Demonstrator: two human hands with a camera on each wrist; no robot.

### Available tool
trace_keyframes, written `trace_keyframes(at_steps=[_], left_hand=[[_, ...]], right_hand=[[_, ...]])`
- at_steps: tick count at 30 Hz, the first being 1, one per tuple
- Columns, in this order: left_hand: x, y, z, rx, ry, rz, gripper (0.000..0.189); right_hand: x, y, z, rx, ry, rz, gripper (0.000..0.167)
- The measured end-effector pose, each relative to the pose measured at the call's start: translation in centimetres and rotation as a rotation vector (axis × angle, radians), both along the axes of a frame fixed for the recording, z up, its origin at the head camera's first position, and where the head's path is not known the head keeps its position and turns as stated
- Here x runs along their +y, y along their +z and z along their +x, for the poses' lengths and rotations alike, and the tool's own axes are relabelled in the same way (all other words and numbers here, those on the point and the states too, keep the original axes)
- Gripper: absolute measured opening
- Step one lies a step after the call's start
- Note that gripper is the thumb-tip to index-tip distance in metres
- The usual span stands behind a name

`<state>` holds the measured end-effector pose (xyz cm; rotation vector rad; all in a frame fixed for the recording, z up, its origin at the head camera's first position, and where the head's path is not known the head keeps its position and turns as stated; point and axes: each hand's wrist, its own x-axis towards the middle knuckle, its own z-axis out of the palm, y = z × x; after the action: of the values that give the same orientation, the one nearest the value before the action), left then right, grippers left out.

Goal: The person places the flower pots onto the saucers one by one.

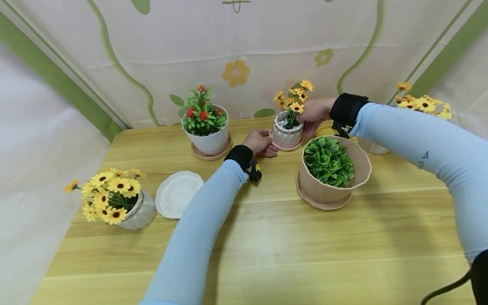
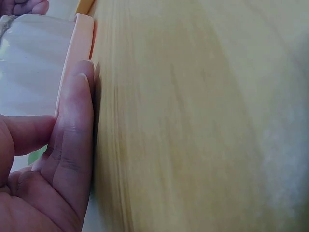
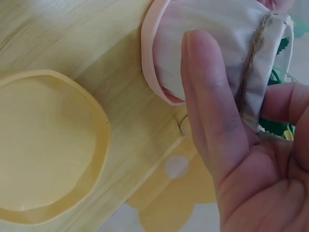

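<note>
A small whitish pot of yellow flowers, with twine round its top, sits on a pink saucer at the back of the table. My left hand pinches the saucer's edge from the left, thumb above and fingers underneath, low against the wood. From the other side, my right hand grips the pot. Its thumb hooks over the rim while straight fingers lie along the outer wall.
A large pinkish pot of green leaves stands in front of my right forearm. Behind it lies a yellow saucer. To the left are a red-flowered white pot, a white saucer and a yellow-flowered pot. Another flower pot is partly hidden by my right arm.
</note>
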<state>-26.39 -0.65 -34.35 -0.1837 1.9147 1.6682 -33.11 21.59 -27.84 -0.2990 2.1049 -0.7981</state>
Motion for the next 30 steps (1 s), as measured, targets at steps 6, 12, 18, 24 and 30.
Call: trace_keyframes(at_steps=[6,12,18,24,30], left_hand=[[0.1,-1.5,-0.9,0.022,0.016,-0.004,0.046],[0.3,-3.7,-1.8,0.051,0.047,-0.019,0.045],[0.4,-4.2,-2.1,0.078,0.058,-0.007,0.052],[-1.3,-2.4,-1.7,0.143,-0.047,-0.094,0.051],[-4.2,0.2,0.2,0.258,-0.107,-0.089,0.046]], right_hand=[[0.5,0.2,-0.2,-0.041,0.003,-0.023,0.037],[1.6,1.6,-0.1,-0.043,0.038,-0.027,0.058],[3.5,4.6,0.9,0.083,0.042,0.035,0.056],[6.2,8.3,2.7,0.254,-0.042,0.058,0.053],[7.5,10.1,5.3,0.52,-0.077,0.144,0.051]])
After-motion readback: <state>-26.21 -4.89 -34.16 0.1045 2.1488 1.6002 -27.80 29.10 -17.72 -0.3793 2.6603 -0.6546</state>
